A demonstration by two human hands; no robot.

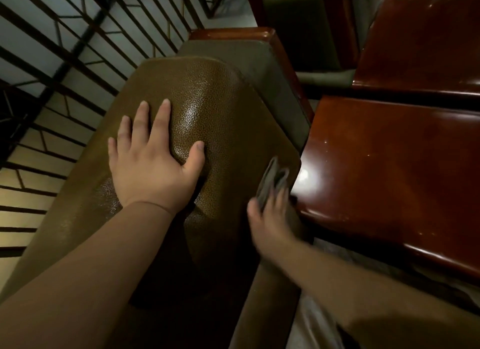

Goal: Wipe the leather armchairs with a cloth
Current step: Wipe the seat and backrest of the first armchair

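A brown, pebbled leather armchair fills the middle of the view, seen from above its backrest. My left hand lies flat on the top of the backrest with fingers spread. My right hand is blurred by motion and grips a folded grey cloth against the right edge of the backrest. The seat below is in deep shadow.
A glossy reddish wooden table stands close on the right, with a second polished wooden surface behind it. Another chair with a wooden arm sits beyond the backrest. A patterned floor with dark lines spreads to the left.
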